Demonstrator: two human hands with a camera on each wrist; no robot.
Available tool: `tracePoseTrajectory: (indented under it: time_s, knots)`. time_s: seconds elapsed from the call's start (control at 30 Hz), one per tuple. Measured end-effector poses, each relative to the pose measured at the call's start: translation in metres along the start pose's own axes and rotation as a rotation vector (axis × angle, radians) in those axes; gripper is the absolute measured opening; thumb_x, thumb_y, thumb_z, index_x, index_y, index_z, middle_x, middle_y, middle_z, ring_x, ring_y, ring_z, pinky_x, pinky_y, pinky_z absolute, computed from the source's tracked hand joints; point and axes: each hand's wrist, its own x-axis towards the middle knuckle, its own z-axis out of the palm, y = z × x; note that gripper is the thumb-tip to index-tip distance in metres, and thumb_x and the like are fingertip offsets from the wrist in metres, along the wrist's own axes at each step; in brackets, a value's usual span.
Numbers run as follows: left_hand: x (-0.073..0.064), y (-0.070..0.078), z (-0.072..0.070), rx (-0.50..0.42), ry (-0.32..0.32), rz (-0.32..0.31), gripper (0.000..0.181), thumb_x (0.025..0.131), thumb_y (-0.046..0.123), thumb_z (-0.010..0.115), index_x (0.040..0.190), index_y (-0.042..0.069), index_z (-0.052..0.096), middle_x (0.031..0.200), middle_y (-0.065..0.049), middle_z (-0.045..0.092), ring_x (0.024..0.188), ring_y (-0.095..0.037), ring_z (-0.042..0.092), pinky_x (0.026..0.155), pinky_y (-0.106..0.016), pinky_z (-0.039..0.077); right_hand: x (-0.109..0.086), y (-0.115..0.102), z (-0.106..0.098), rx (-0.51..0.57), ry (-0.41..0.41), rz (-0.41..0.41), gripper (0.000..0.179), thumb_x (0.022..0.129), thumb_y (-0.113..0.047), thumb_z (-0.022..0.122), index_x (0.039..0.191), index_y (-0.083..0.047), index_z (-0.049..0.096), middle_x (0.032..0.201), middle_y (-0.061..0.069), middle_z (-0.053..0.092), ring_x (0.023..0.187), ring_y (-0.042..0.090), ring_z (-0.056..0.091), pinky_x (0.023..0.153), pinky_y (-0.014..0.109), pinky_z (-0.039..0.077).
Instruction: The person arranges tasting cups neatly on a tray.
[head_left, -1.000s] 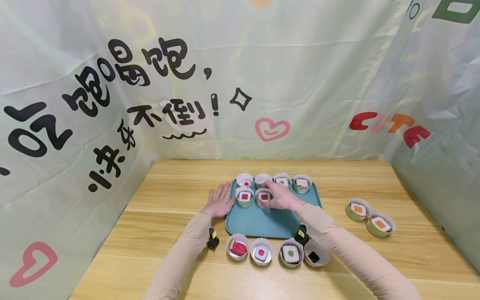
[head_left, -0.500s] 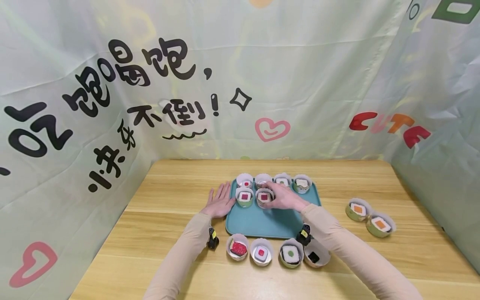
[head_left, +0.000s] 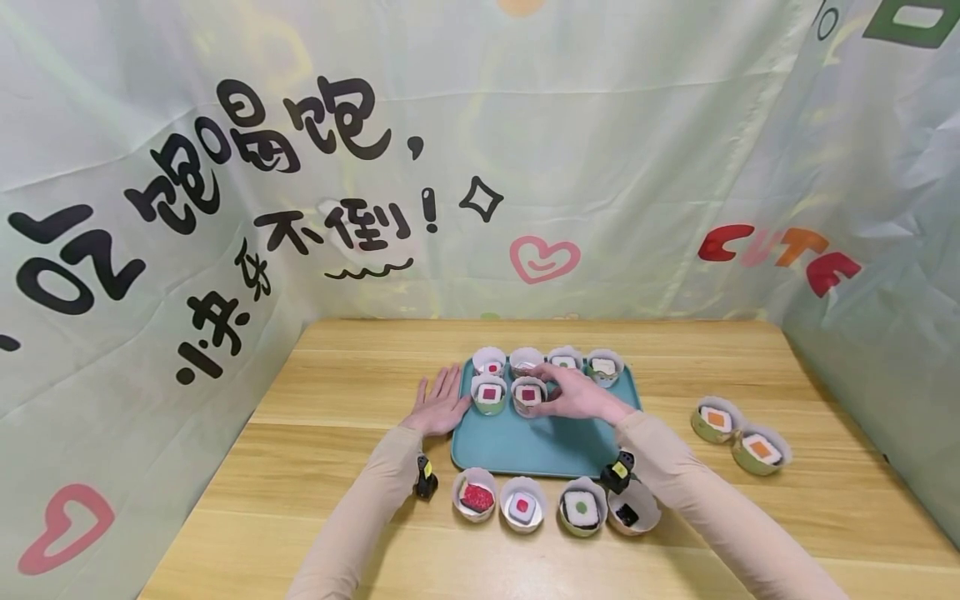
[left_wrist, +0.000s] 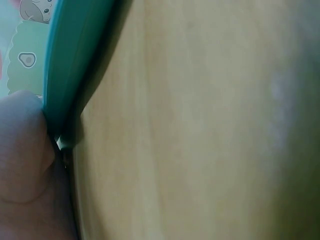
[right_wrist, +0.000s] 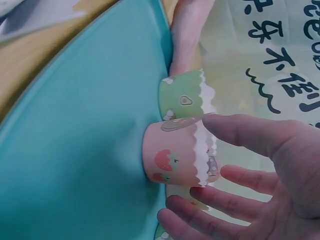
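My left hand point(head_left: 437, 410) lies flat on the table at the left edge of a teal tray point(head_left: 517, 450), fingers stretched, thumb against the rim. In the right wrist view my right hand point(right_wrist: 280, 170) has its thumb and fingers spread beside a pink paper cup point(right_wrist: 172, 157) with strawberry prints. That cup stands on the tray and holds a toy-like sushi piece point(head_left: 528, 395) with a dark red centre. To its left is a green paper cup point(head_left: 490, 408) with a similar piece. Behind stand several more cups, including one at the right end point(head_left: 604, 373).
In front of the tray stand several cups, among them one with a red-topped piece point(head_left: 476, 497) and one with a green-centred piece point(head_left: 582, 508). Two cups with orange-centred sushi point(head_left: 762, 450) stand on the table point(head_left: 285, 492) at the right. A printed curtain point(head_left: 615, 167) encloses the table.
My right hand has loosened from the pink cup and drawn slightly to the right, fingers spreading. The cup stays on the tray. My left hand has not moved.
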Motion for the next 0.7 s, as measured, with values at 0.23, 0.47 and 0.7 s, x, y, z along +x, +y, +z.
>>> tracePoseTrajectory:
  time_s: [0.23,0.47,0.7]
  knots:
    - [0.000,0.001,-0.001,-0.004,-0.003,-0.004,0.068,0.109,0.045,0.019,0.163,0.009,0.000,0.172,-0.004,-0.005,0.160,-0.025,-0.005,0.127,-0.054,-0.008,-0.006,0.001,-0.006,0.040,-0.007,0.013,0.064,0.089,-0.030,0.078,0.140,-0.003,0.052,0.139,0.027,0.057,0.114,0.040,0.065,0.092,0.050,0.056]
    - [0.000,0.000,-0.001,-0.006,-0.003,-0.002,0.068,0.109,0.045,0.020,0.163,0.009,0.002,0.172,-0.004,-0.004,0.160,-0.025,-0.005,0.127,-0.054,-0.007,-0.014,0.003,-0.011,0.107,-0.032,-0.023,0.061,0.092,-0.025,0.074,0.143,0.000,0.049,0.142,0.029,0.054,0.120,0.046,0.060,0.097,0.052,0.054]
    - [0.000,-0.001,0.001,-0.001,0.001,0.002,0.068,0.108,0.046,0.019,0.163,0.008,0.002,0.172,-0.005,-0.004,0.160,-0.025,-0.004,0.127,-0.054,-0.007,-0.026,0.005,-0.020,0.151,-0.052,-0.059,0.063,0.094,-0.024,0.071,0.146,0.002,0.046,0.143,0.032,0.051,0.123,0.049,0.057,0.098,0.053,0.053]
